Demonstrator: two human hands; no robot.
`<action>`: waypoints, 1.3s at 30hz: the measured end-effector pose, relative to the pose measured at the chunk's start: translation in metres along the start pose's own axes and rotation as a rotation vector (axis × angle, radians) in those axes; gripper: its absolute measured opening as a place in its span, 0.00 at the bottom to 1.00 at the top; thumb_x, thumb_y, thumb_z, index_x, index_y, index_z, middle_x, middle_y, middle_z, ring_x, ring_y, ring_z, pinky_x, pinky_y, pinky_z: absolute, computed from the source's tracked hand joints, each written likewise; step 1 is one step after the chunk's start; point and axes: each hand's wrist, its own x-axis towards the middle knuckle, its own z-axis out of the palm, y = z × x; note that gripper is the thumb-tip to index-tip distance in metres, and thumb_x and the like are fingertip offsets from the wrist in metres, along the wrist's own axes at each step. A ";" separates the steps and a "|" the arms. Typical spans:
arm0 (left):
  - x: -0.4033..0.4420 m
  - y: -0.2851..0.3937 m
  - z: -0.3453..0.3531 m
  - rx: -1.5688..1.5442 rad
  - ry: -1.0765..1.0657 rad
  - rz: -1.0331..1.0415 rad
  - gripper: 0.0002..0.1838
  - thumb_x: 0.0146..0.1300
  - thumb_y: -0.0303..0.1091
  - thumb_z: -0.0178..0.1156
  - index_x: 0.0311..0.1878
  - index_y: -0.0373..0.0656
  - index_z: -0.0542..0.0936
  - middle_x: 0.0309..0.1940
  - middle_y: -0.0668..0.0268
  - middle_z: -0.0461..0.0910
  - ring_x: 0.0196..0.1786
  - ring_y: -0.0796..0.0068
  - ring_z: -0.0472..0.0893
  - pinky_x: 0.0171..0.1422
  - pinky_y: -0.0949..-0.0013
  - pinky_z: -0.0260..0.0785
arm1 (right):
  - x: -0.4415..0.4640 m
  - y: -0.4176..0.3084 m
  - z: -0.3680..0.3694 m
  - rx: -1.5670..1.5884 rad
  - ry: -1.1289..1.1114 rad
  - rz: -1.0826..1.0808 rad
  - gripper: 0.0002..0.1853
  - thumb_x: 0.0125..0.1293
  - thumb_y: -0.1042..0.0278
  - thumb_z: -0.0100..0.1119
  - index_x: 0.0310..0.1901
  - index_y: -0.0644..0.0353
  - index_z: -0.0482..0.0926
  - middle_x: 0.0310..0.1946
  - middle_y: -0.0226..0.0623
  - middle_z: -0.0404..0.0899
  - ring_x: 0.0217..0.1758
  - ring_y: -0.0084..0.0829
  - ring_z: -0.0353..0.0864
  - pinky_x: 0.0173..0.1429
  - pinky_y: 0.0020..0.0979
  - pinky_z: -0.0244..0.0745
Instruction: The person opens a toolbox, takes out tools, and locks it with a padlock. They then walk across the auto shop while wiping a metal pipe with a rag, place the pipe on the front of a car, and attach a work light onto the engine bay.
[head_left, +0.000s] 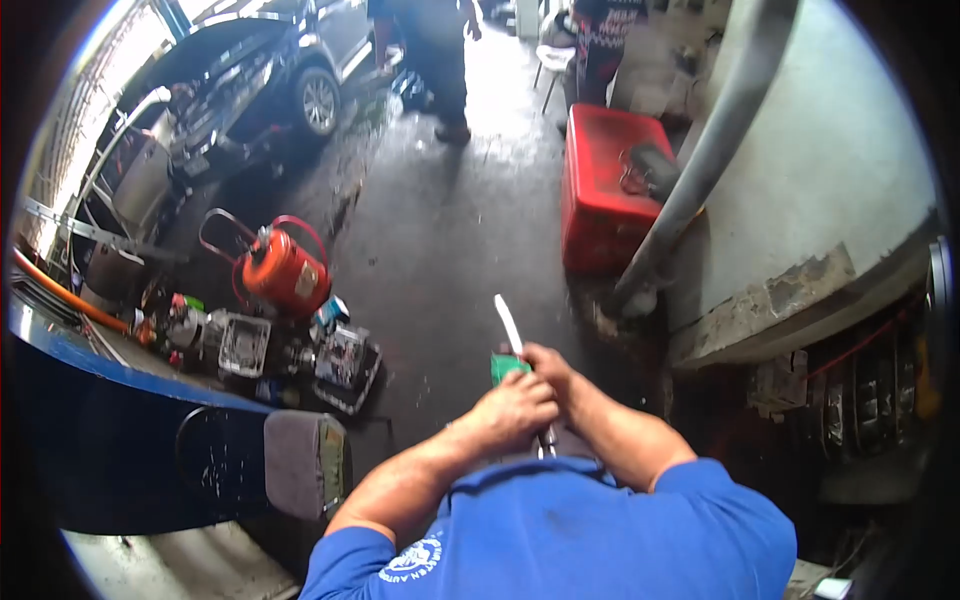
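In front of my chest my two hands are close together, touching or overlapping. My left hand [515,405] is closed, its fingers curled near a small green piece [508,367] that may be cloth or a packet. Just beyond it my right hand [548,370] is closed too, at the base of a long, narrow white strip [508,322] that points forward. Below the hands a shiny metal part [547,441] shows, partly hidden by my left hand. The hidden fingers leave unclear which hand grips which piece.
A red box [615,235] stands ahead right beside a grey pipe [715,150]. At left are an orange-red tank [287,272], metal machine parts [345,358] and a blue bench [150,450] with a grey pad [292,465]. People and a car [260,90] are farther off.
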 end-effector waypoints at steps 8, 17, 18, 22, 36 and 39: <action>0.003 -0.155 -0.052 -0.415 0.564 -0.376 0.22 0.48 0.15 0.55 0.48 0.42 0.77 0.47 0.61 0.76 0.58 0.57 0.74 0.61 0.56 0.70 | 0.188 -0.090 -0.018 0.027 -0.133 0.071 0.16 0.74 0.60 0.50 0.60 0.51 0.68 0.27 0.33 0.74 0.25 0.30 0.75 0.28 0.35 0.73; -0.038 -0.427 -0.053 -2.248 1.319 -0.572 0.23 0.65 0.45 0.43 0.50 0.36 0.76 0.43 0.55 0.80 0.47 0.57 0.80 0.55 0.50 0.73 | 0.358 -0.190 0.049 -0.490 -0.237 0.108 0.22 0.70 0.63 0.57 0.62 0.60 0.66 0.36 0.33 0.76 0.35 0.26 0.78 0.36 0.30 0.78; -0.019 -0.453 -0.057 -2.247 1.310 -0.411 0.21 0.66 0.42 0.42 0.51 0.37 0.75 0.43 0.57 0.80 0.48 0.62 0.80 0.58 0.56 0.72 | 0.383 -0.200 0.054 -0.512 -0.255 0.127 0.22 0.70 0.63 0.57 0.62 0.60 0.66 0.36 0.33 0.76 0.35 0.26 0.78 0.36 0.30 0.78; 0.035 -0.534 -0.096 -1.473 1.407 -0.904 0.21 0.73 0.44 0.48 0.57 0.36 0.72 0.53 0.57 0.78 0.55 0.65 0.78 0.64 0.62 0.68 | 0.464 -0.246 0.081 -0.472 -0.186 -0.186 0.23 0.67 0.71 0.55 0.63 0.58 0.67 0.46 0.34 0.78 0.43 0.22 0.79 0.43 0.26 0.77; 0.116 -0.809 -0.229 -1.088 0.890 -1.229 0.29 0.68 0.51 0.54 0.65 0.40 0.68 0.60 0.44 0.69 0.65 0.53 0.70 0.69 0.57 0.63 | 0.703 -0.466 0.142 -0.330 -0.268 0.071 0.19 0.66 0.66 0.63 0.57 0.60 0.75 0.47 0.32 0.80 0.47 0.26 0.82 0.49 0.28 0.79; 0.122 -0.875 -0.223 -1.021 1.031 -1.225 0.27 0.70 0.42 0.50 0.67 0.38 0.66 0.61 0.47 0.68 0.65 0.59 0.70 0.71 0.62 0.60 | 0.776 -0.490 0.116 -0.448 -0.251 0.098 0.22 0.61 0.69 0.66 0.57 0.59 0.74 0.46 0.33 0.81 0.44 0.28 0.83 0.47 0.29 0.80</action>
